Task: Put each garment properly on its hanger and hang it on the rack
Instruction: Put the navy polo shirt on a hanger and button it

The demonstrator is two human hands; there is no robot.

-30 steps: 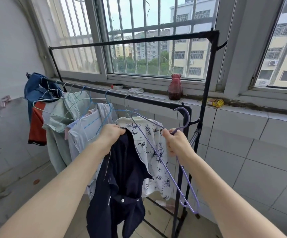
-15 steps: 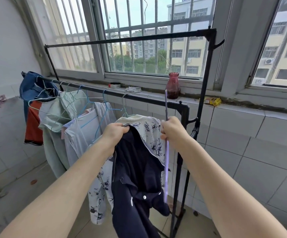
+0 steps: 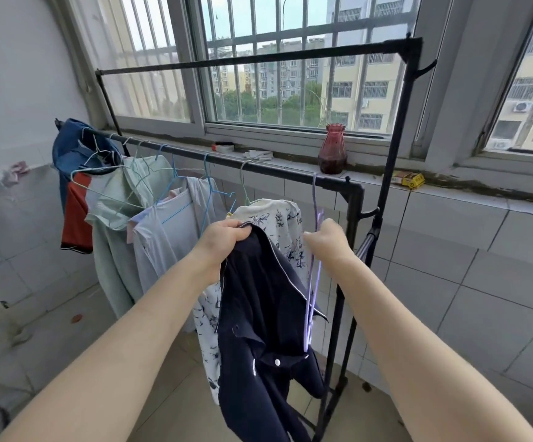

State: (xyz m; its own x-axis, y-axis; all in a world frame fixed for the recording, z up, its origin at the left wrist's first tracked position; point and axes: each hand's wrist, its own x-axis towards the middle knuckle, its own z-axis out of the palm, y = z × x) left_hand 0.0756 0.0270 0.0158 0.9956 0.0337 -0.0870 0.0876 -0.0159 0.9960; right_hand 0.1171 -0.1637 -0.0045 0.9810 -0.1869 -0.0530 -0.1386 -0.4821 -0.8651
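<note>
My left hand [image 3: 222, 239] grips the collar of a navy shirt [image 3: 258, 317] with white piping, which hangs down in front of me. My right hand [image 3: 327, 239] pinches a purple hanger [image 3: 313, 282] just below its neck. The hanger's hook sits over the lower black rail [image 3: 277, 170] near its right end, and its body hangs edge-on beside the navy shirt. Behind the shirt a white floral shirt [image 3: 285, 228] hangs on the same rail.
Further left on the rail hang a pale grey garment [image 3: 169, 237], a mint one [image 3: 115, 224] and a blue and red one [image 3: 73, 186], plus bare wire hangers. An upper bar [image 3: 252, 59] crosses above. A red vase [image 3: 332, 151] stands on the window sill.
My right hand turned the purple hanger upright and hooked it over the lower rail. My left hand kept its hold on the navy shirt's collar, a little higher than before.
</note>
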